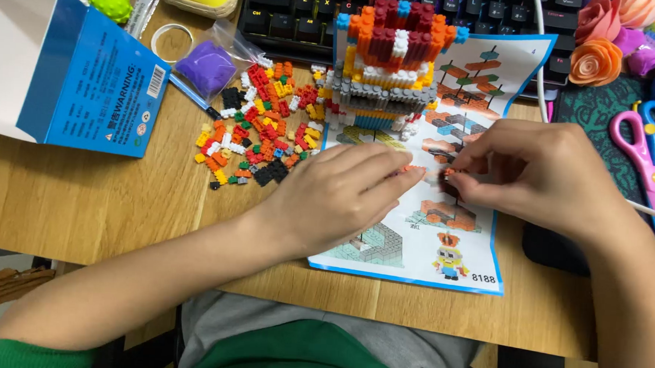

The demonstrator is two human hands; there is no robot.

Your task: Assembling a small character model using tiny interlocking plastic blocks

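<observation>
Small orange brick piece [446, 174], partly blurred, pinched between fingers [409, 171] of both hands, above the instruction sheet [412, 261].

Two hands [342, 196] [538, 175], one scissors [649, 157], one keyboard [394, 17]

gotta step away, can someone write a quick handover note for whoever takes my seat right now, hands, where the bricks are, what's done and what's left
Left hand: resting on the instruction sheet, fingertips at a small orange piece; whether it grips it is unclear.
Right hand: pinching a small brick part over the sheet; blurred, details unclear.
Things: half-built model stands at the top of the sheet, near the keyboard. Loose bricks are piled left of it on the table. Blue box lies open at far left.
Done: layered grey, yellow, orange and red body is built.
Left: many loose bricks not yet used.
</observation>
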